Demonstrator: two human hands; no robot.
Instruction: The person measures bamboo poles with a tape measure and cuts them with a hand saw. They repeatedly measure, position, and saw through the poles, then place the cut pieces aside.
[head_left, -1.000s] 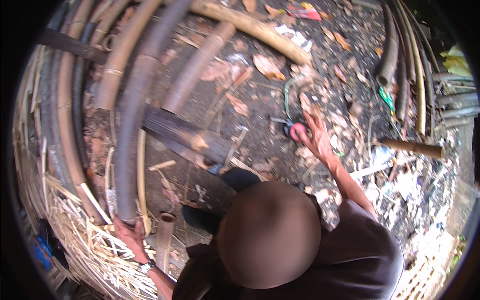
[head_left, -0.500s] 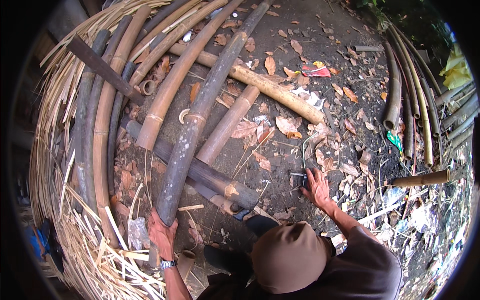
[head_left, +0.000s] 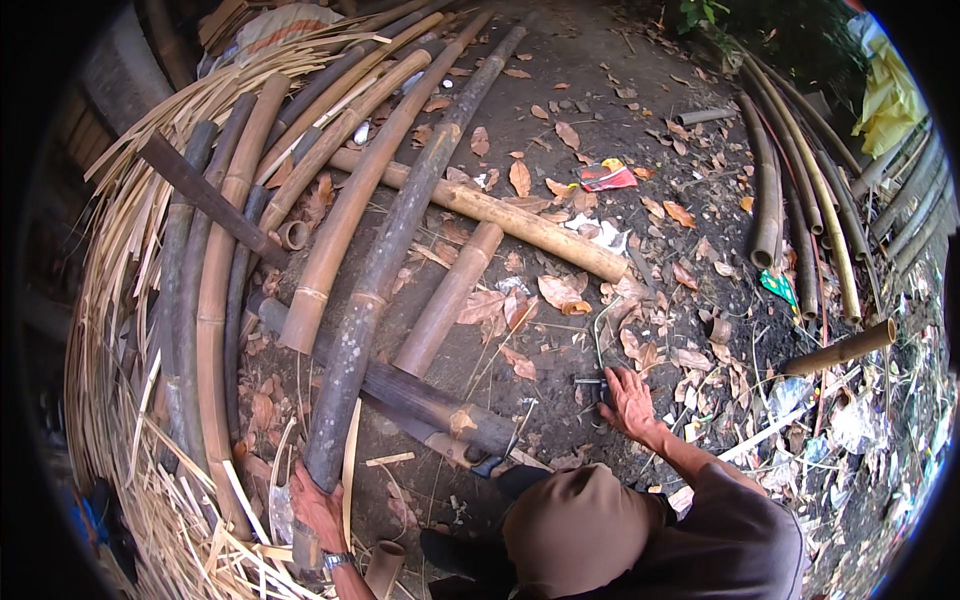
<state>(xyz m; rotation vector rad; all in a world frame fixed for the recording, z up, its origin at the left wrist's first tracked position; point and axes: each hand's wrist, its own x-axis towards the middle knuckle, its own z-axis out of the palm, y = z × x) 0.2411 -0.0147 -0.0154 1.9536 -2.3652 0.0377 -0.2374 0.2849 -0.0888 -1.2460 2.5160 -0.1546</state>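
My left hand [head_left: 318, 508], with a watch on the wrist, grips the lower end of a long dark bamboo pole [head_left: 368, 300] that slants away up the middle. Low at the right of centre, my right hand [head_left: 630, 405] is near the ground, its bent fingers over a small black object [head_left: 604, 394] with a thin metal bar. The fingers hide most of that object, so its kind is unclear. A thin greenish cord runs up beside it. Between my hands lies a thick dark bamboo piece [head_left: 440, 408], and a shorter brown bamboo pole [head_left: 450, 300] meets it.
Bamboo poles [head_left: 213, 330] and pale split strips [head_left: 115, 290] crowd the left, with a dark flat bar [head_left: 215, 200] across them. A yellowish pole [head_left: 530, 232] crosses behind. More poles [head_left: 765, 190] lie far right, near a bamboo stub [head_left: 840, 348]. Dry leaves and litter cover the soil.
The whole view has shifted, so most things sit lower. The dark pole's near end has swung slightly left with my left hand, exposing a pale strip. My right hand stays at the black object.
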